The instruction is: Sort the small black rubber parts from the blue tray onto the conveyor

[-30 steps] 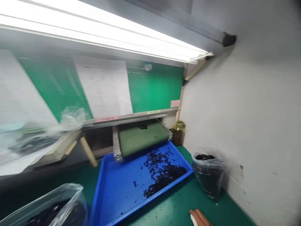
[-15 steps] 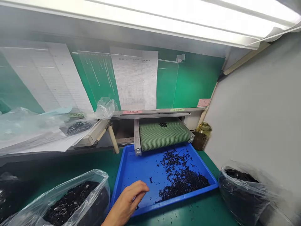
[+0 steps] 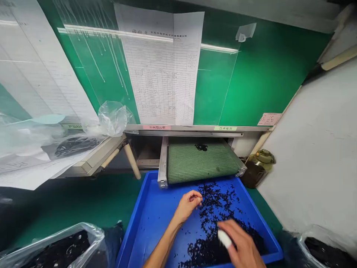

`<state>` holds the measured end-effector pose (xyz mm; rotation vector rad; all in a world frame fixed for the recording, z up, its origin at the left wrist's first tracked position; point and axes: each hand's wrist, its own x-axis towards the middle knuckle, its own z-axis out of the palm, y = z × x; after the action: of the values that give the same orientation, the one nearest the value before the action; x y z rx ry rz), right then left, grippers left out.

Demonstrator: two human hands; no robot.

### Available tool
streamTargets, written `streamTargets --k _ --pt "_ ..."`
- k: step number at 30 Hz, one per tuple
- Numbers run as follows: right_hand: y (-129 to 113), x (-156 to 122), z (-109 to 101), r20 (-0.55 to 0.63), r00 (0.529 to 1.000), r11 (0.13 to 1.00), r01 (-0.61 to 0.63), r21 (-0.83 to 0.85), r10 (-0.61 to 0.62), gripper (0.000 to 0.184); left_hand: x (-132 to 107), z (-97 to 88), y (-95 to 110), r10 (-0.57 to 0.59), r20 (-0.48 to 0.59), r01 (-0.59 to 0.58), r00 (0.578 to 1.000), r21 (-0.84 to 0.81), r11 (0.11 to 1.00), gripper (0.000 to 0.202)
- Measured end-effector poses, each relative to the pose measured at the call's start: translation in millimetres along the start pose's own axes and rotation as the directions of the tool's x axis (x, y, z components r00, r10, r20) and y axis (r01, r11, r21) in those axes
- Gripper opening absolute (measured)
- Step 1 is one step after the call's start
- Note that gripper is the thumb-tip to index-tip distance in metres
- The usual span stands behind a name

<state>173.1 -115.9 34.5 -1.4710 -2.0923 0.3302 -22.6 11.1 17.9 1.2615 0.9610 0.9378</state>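
My left hand [image 3: 189,204] is over the middle of a blue tray [image 3: 150,208], its fingers curled and their tips pressed together. Whatever sits between those tips is too small to make out. To its right, my right hand [image 3: 241,243] hovers over a heap of small black pieces [image 3: 205,249], smeared by motion. A white cover [image 3: 224,238] wraps one of its digits. More black pieces lie scattered towards the tray's far side, under the end of a green conveyor belt [image 3: 200,163]. A small black clump [image 3: 201,147] rests on that belt.
Clear bags of black parts stand at the left [image 3: 69,247] and right [image 3: 326,249]. A brownish jar [image 3: 256,167] is beside the belt, near the wall. A shelf with papers and plastic [image 3: 83,160] juts out at left. Paper sheets [image 3: 164,74] hang on the green board.
My left hand has moved forward and right, further over the tray. My right hand has come into view over the black heap. The camera has tilted down and moved closer.
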Motion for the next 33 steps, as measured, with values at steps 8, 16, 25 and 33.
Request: streamTargets --k 8,16,25,33 --pt "45 235 -32 -0.221 0.966 0.99 -0.142 -0.024 0.133 0.029 10 0.0 -34 0.071 -0.027 -0.056 0.997 0.37 0.927 0.019" --pt "84 320 2 -0.237 0.932 0.961 -0.27 0.053 0.275 0.018 1 4.9 -34 0.087 0.181 -0.183 0.98 0.625 0.759 0.024" --pt "59 252 -4 -0.049 0.966 0.899 -0.217 0.381 0.254 0.04 17 3.8 -45 0.059 -0.048 -0.053 0.997 0.111 0.992 0.029" --pt "13 153 27 0.21 0.947 0.808 -0.318 0.495 0.244 0.029 23 6.4 -35 -0.019 -0.025 0.008 1.0 -0.375 0.927 0.051"
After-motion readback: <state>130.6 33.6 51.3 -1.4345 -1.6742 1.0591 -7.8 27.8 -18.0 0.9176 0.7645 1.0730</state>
